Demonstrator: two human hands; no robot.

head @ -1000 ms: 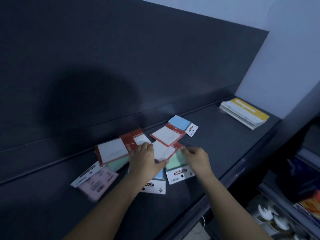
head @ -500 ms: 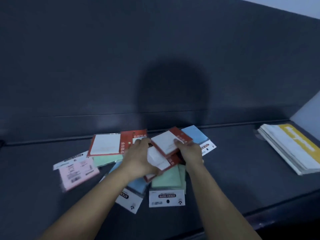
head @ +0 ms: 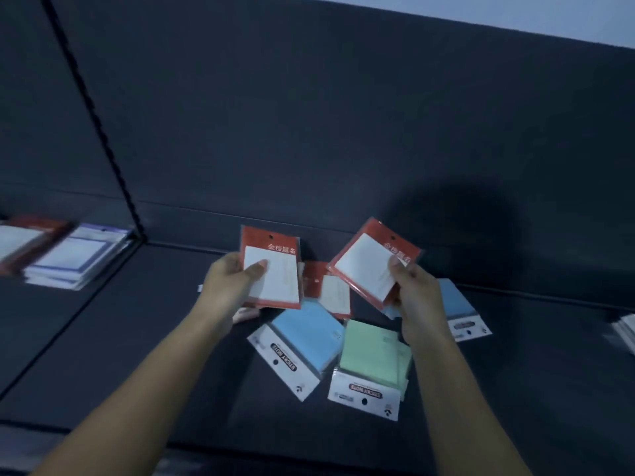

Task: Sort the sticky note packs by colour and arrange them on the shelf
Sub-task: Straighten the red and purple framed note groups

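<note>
- Raised off the pile and pulled apart since half a second ago: two red-framed packs, one per hand, previously held low and overlapping at pile level. Also now in sight, through a leftward swing of the view: neighbouring stacks.
- Grips the left red pack [head: 280, 286] in the left hand [head: 228, 285], thumb pressed across the white face, fingers curled behind. Holds it above the pile, long axis near upright, red header away from the person.
- Pinches the right red pack [head: 364, 266] in the right hand [head: 417, 298], thumb on the lower right corner of the face, fingers behind. Holds it tilted, header toward the upper right.
- Leaves a third red pack [head: 330, 293] flat on the shelf [head: 165, 338], between and below the two held packs.
- Leaves also, nearer the person: a blue pack [head: 305, 338] and a green pack [head: 371, 352], headers toward the person, edges touching or overlapping; a second blue pack [head: 458, 304], partly hidden behind the right forearm; a pale pink edge under the left wrist, too blurred to identify.
- Relation governing the next move, given as a judgement: blurred stacks of framed packs [head: 68, 259] at far left, one with a red edge, well apart from the pile. Probably the place for the red group. Lies left of both grips, left hand nearer. Consider laying the right pack onto the left one first, to allow a single carry.
- At the far right edge: another flat stack [head: 627, 329], cut off by the frame.
</note>
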